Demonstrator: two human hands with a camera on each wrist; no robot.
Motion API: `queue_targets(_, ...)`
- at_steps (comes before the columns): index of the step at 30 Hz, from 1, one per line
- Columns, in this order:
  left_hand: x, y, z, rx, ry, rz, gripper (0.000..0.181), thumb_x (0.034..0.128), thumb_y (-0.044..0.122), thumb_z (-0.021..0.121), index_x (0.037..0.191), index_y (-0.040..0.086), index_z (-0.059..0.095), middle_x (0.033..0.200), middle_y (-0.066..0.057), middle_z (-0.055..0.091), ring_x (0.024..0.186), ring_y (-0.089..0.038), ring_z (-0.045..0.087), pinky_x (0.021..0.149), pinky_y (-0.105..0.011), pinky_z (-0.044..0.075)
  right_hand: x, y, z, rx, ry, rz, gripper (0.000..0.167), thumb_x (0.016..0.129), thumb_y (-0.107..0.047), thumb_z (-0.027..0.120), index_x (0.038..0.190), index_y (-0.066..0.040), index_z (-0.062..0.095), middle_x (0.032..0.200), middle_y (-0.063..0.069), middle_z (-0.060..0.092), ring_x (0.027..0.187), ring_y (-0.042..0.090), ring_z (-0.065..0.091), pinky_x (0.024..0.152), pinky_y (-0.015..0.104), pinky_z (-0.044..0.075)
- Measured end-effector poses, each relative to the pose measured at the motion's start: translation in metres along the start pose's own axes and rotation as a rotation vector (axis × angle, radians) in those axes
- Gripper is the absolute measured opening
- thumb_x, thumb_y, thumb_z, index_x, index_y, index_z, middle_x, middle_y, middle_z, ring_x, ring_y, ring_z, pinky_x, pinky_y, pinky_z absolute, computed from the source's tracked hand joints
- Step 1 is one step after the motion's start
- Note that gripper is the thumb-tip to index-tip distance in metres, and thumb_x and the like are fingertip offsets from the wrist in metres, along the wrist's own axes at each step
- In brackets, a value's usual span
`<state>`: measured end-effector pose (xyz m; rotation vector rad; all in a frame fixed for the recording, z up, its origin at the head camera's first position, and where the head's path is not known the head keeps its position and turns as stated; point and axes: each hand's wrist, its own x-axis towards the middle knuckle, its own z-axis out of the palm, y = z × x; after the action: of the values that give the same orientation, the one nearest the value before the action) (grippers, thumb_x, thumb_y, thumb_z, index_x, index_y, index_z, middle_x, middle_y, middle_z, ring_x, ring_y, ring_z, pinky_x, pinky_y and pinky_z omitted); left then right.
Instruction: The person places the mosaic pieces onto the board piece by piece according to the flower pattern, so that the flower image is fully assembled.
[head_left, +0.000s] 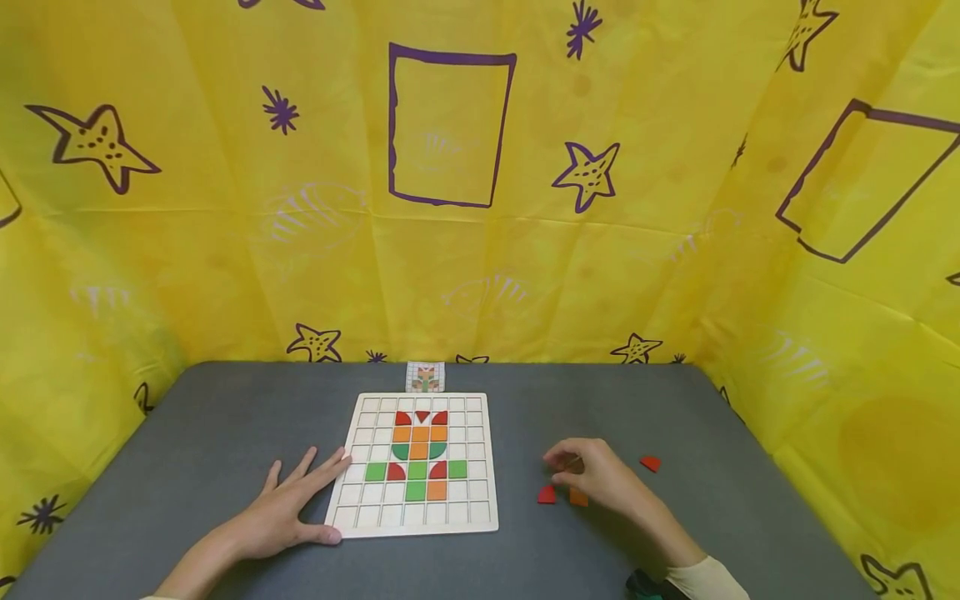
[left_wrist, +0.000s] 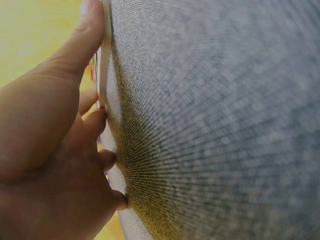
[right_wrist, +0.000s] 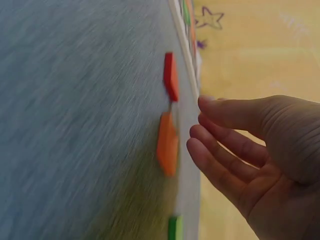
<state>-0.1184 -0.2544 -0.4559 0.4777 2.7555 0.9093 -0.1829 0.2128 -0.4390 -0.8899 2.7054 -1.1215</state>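
Note:
A white grid board (head_left: 375, 521) lies on the table with flat red, orange and green pieces set in its squares. My left hand (head_left: 281, 512) touches the board's left edge, fingers spread and thumb at the near corner; the left wrist view shows the thumb (left_wrist: 82, 45) against the rim. Right of the board, my right hand (head_left: 596, 475) hovers with loosely bent fingers and nothing visible in them. Just under it lie a red piece (head_left: 547, 495) and an orange square (head_left: 578, 497). The right wrist view also shows a green piece (right_wrist: 175, 228) nearby.
Behind the board's far edge lies a small card (head_left: 425, 377) with a coloured grid picture. Another red piece (head_left: 650, 463) lies farther right on the dark grey table (head_left: 247, 417). Yellow cloth (head_left: 450, 275) with purple drawings encloses the table's back and sides.

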Motion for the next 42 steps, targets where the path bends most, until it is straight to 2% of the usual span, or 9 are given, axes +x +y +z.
queue_targets(6,-0.002,0.001,-0.001,-0.003,0.001,0.001,0.099,0.0692,0.056,0.079,0.15,0.015,0.04,0.158,-0.017,0.028,0.141,-0.058,0.004,0.099,-0.078,-0.01,-0.016,0.012,-0.009,0.001,-0.019,0.072,0.021,0.082,-0.012,0.078,0.102,-0.009,0.072,0.095,0.0,0.071,0.082,0.007,0.064,0.07,0.024,0.055)
queue_targets(11,-0.003,0.001,-0.002,-0.007,0.004,0.0,0.099,0.0691,0.055,0.079,0.15,0.015,0.04,0.158,-0.017,0.028,0.141,-0.058,0.004,0.099,-0.078,-0.01,-0.025,0.015,-0.01,0.003,-0.041,0.09,0.022,0.083,-0.019,0.078,0.103,-0.01,0.072,0.096,-0.001,0.071,0.08,0.005,0.064,0.07,0.025,0.055)
queue_targets(15,-0.003,0.001,-0.001,-0.005,0.006,-0.003,0.099,0.0688,0.055,0.079,0.15,0.015,0.04,0.158,-0.017,0.029,0.141,-0.058,0.004,0.099,-0.078,-0.01,-0.028,0.016,-0.01,-0.008,-0.061,0.099,0.029,0.08,-0.022,0.082,0.104,-0.011,0.072,0.098,-0.004,0.071,0.083,0.006,0.063,0.073,0.025,0.054)
queue_targets(21,-0.004,0.0,0.0,-0.007,0.011,0.006,0.099,0.0688,0.056,0.079,0.15,0.015,0.04,0.158,-0.017,0.029,0.141,-0.058,0.004,0.1,-0.077,-0.01,-0.031,0.015,-0.013,-0.017,-0.092,0.09,0.031,0.077,-0.017,0.084,0.105,-0.01,0.072,0.099,-0.004,0.07,0.083,0.008,0.062,0.074,0.026,0.054)
queue_targets(27,-0.003,0.001,0.0,-0.011,0.003,-0.003,0.099,0.0693,0.055,0.079,0.15,0.015,0.04,0.158,-0.017,0.028,0.141,-0.058,0.003,0.1,-0.077,-0.011,-0.03,0.014,-0.013,-0.03,-0.074,0.081,0.029,0.076,-0.011,0.083,0.104,-0.011,0.072,0.098,-0.006,0.068,0.083,0.007,0.06,0.073,0.026,0.054)
queue_targets(33,-0.003,0.001,0.0,-0.004,-0.003,-0.01,0.099,0.0689,0.056,0.079,0.15,0.015,0.04,0.158,-0.017,0.028,0.141,-0.058,0.004,0.1,-0.077,-0.011,-0.029,0.011,-0.015,0.041,-0.062,0.079,0.025,0.08,0.0,0.078,0.103,-0.007,0.072,0.09,-0.003,0.068,0.08,0.007,0.061,0.07,0.025,0.056)
queue_targets(42,0.0,0.001,0.0,0.005,-0.006,-0.014,0.1,0.0681,0.056,0.08,0.151,0.016,0.04,0.158,-0.016,0.029,0.141,-0.057,0.005,0.099,-0.078,-0.01,-0.022,0.006,-0.014,0.029,-0.033,-0.006,0.025,0.078,0.002,0.078,0.101,-0.007,0.072,0.085,-0.005,0.068,0.078,0.006,0.062,0.068,0.025,0.055)
